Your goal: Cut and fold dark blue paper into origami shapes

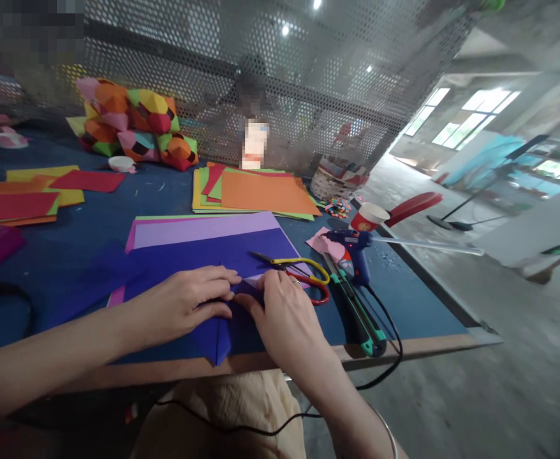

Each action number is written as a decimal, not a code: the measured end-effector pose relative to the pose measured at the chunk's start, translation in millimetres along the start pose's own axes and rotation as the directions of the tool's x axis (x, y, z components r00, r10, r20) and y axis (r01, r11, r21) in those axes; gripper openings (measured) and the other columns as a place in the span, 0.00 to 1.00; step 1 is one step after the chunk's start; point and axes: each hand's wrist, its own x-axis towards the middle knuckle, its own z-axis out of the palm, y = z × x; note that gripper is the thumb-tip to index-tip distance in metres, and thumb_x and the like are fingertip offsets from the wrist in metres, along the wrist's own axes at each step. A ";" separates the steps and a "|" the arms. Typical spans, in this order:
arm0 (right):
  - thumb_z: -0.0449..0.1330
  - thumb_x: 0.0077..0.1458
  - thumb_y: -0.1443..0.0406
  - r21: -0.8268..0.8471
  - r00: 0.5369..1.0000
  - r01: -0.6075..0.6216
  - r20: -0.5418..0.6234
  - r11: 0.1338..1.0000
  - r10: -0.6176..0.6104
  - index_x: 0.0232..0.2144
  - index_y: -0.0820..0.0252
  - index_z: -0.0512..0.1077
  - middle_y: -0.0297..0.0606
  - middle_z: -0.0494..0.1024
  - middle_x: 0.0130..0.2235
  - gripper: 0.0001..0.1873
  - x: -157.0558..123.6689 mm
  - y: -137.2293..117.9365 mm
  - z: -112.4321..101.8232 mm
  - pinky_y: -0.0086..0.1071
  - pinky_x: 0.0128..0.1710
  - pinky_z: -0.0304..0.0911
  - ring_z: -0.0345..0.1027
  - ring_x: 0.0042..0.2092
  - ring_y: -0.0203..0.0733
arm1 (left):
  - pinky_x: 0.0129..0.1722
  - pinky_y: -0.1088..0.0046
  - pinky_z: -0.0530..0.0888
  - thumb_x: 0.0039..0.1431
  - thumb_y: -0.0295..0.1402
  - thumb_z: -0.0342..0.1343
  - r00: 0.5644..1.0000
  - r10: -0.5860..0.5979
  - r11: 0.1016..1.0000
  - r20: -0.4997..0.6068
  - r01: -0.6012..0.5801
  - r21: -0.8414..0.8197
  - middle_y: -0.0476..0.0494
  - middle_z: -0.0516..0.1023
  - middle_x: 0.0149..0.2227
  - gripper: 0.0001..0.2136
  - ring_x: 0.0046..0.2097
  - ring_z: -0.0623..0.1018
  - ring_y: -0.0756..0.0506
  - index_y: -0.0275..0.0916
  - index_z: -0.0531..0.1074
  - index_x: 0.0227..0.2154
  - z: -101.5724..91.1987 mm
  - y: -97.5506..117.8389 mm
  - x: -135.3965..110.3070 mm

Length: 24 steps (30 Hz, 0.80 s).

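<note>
A folded blue-purple paper [217, 338] lies near the table's front edge, with creases and a pointed end toward me. My left hand [198, 296] grips its left side, fingers curled over and thumb below. From the right, my right hand [284, 312] pinches the same paper, with its fingertips close to the left ones; part of the paper is hidden under both hands. Just beyond the right hand are scissors [318, 271] with yellow and red handles, resting on a stack of purple and lilac sheets [203, 233].
To the right lie a green-and-black cutter [356, 306] and a blue hot glue gun [359, 255], its cord hanging over the edge. A paper cup [368, 217] stands behind. Coloured sheets [265, 191] and folded paper shapes [136, 121] sit farther back, before a perforated metal screen [203, 57].
</note>
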 end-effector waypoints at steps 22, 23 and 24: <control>0.62 0.69 0.69 0.123 1.000 -0.008 -0.009 0.992 0.009 0.45 0.65 0.77 0.50 0.85 0.47 0.05 14.8 0.7 6.5 0.43 0.50 0.69 0.79 0.53 0.56 | 0.60 0.65 0.79 0.76 0.34 0.51 0.998 0.010 0.999 0.064 -0.013 0.040 0.36 0.82 0.59 0.13 0.60 0.82 0.41 0.38 0.81 0.42 2.5 -18.9 8.1; 0.62 0.69 0.69 0.122 1.000 0.007 -0.028 0.993 -0.003 0.45 0.63 0.78 0.49 0.84 0.48 0.05 13.1 2.9 6.0 0.43 0.52 0.69 0.78 0.53 0.56 | 0.61 0.65 0.78 0.76 0.35 0.52 0.997 0.011 0.999 0.071 -0.013 0.033 0.36 0.82 0.59 0.12 0.61 0.82 0.41 0.38 0.81 0.43 2.6 -20.3 8.2; 0.62 0.68 0.70 0.118 0.998 0.026 -0.067 0.993 -0.018 0.45 0.62 0.78 0.48 0.84 0.48 0.05 11.1 6.2 5.3 0.44 0.53 0.70 0.78 0.54 0.56 | 0.61 0.65 0.78 0.76 0.35 0.53 0.997 0.008 1.000 0.073 -0.010 0.024 0.37 0.82 0.59 0.12 0.61 0.82 0.41 0.39 0.81 0.44 2.8 -21.3 8.0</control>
